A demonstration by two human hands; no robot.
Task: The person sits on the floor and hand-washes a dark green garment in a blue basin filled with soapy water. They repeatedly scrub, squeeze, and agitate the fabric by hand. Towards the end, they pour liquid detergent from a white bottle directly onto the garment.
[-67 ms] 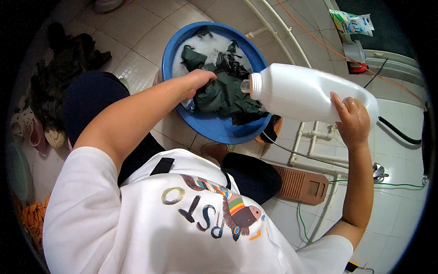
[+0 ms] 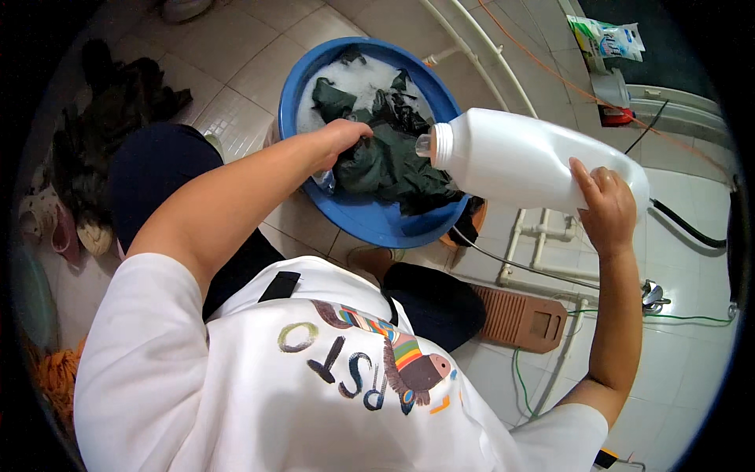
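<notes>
My left hand [image 2: 344, 141] is closed on a dark green wet garment [image 2: 381, 161] at the near left rim of a blue basin [image 2: 370, 224]. White suds [image 2: 358, 81] cover the water around the cloth. In my right hand [image 2: 609, 206] is a large white plastic bottle [image 2: 519, 153], gripped at its handle and tipped on its side. Its uncapped neck with a clear spout points left, above the garment. Whether liquid is running out, I cannot tell. The fingertips of my left hand are partly hidden.
Dark clothes [image 2: 110, 126] lie on the tiled floor at the left, beside clogs [image 2: 59, 224]. A brown washboard [image 2: 519, 318] is at the right by white pipes [image 2: 543, 230]. A hose [image 2: 519, 271] runs from the basin to a tap [image 2: 654, 297]. A packet [image 2: 605, 39] is at upper right.
The white bottle and my right hand have shifted very slightly to the left. My left hand and the garment look the same.
</notes>
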